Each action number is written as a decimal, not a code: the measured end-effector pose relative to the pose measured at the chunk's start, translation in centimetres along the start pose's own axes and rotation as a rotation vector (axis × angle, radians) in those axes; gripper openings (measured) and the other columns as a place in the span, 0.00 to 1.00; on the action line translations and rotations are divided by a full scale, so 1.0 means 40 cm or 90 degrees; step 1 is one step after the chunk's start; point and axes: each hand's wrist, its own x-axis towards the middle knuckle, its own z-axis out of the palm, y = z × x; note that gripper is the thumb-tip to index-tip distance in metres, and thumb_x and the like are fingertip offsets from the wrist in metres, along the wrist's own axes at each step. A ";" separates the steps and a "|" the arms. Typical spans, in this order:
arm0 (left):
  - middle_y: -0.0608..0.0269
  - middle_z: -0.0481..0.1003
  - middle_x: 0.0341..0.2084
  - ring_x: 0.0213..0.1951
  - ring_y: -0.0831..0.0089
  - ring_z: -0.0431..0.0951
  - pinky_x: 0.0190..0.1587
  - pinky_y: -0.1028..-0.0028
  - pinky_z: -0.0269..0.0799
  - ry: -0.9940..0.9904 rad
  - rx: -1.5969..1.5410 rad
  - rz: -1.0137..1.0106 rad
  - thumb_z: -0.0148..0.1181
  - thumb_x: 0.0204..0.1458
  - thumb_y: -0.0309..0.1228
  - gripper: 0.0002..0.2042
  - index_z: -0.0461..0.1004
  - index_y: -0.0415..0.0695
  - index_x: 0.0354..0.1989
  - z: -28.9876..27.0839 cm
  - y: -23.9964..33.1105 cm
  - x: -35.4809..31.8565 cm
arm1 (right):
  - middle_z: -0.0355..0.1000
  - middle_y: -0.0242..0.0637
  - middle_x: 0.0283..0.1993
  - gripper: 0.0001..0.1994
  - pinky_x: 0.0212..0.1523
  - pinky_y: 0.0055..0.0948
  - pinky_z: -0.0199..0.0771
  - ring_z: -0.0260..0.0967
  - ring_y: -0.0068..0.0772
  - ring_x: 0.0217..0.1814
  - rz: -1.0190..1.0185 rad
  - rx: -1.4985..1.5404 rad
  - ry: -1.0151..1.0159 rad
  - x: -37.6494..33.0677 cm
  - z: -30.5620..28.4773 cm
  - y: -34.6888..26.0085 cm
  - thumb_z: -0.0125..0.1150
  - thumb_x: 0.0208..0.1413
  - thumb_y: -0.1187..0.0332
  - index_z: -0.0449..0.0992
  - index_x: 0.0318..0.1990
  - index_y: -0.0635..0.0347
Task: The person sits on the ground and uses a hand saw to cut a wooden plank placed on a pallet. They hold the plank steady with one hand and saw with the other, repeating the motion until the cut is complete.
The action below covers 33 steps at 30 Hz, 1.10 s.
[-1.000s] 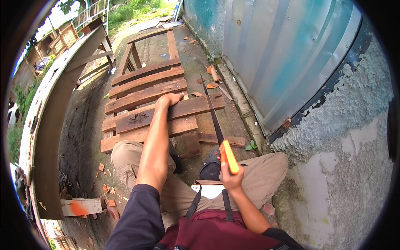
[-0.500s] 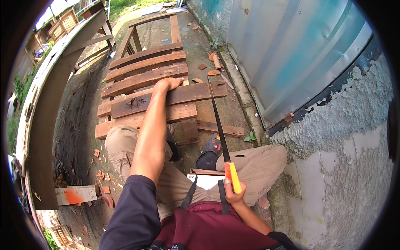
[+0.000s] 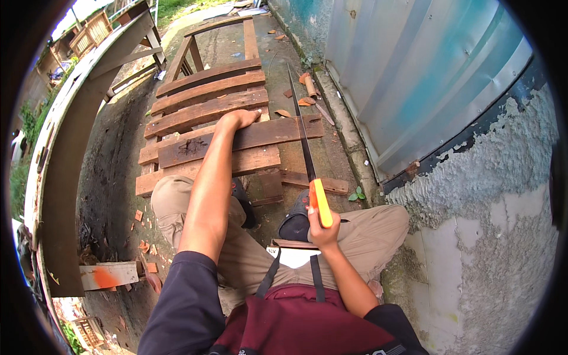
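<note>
My left hand presses down on a dark wooden plank, its fingers wrapped over the far edge. That plank lies across a slatted wooden frame, and its right end sticks out past the slats. In my right hand is the yellow and orange handle of a handsaw. The dark blade points away from me and crosses the plank's overhanging end, with its tip well beyond the far edge. My right fingers are closed round the handle.
A loose board lies on the ground under the overhang. Corrugated metal sheeting and a rough wall stand on the right. A long wooden structure runs along the left. Wood offcuts and dry leaves are scattered about.
My right hand has pushed the handsaw forward, away from me, so more blade reaches past the plank. My left hand and the plank have stayed in place.
</note>
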 end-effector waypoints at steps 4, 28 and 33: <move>0.48 0.62 0.69 0.71 0.50 0.60 0.71 0.54 0.54 -0.031 -0.022 0.014 0.40 0.62 0.61 0.36 0.69 0.44 0.66 0.001 -0.026 0.036 | 0.69 0.37 0.18 0.04 0.22 0.32 0.68 0.71 0.31 0.17 -0.025 -0.099 -0.054 -0.175 -0.116 -0.023 0.59 0.57 0.75 0.77 0.34 0.68; 0.51 0.61 0.70 0.72 0.52 0.59 0.71 0.55 0.55 0.022 -0.036 -0.058 0.42 0.60 0.59 0.34 0.68 0.49 0.67 -0.027 0.076 -0.109 | 0.67 0.42 0.16 0.07 0.21 0.34 0.67 0.71 0.37 0.17 0.061 -0.004 0.017 -0.074 -0.046 -0.013 0.61 0.54 0.74 0.74 0.26 0.66; 0.51 0.61 0.70 0.70 0.51 0.61 0.70 0.52 0.55 -0.020 -0.016 -0.003 0.39 0.62 0.59 0.34 0.68 0.48 0.68 -0.022 0.004 -0.020 | 0.66 0.38 0.15 0.11 0.20 0.31 0.63 0.64 0.26 0.15 0.010 0.012 0.063 0.032 0.029 -0.051 0.61 0.56 0.73 0.71 0.23 0.65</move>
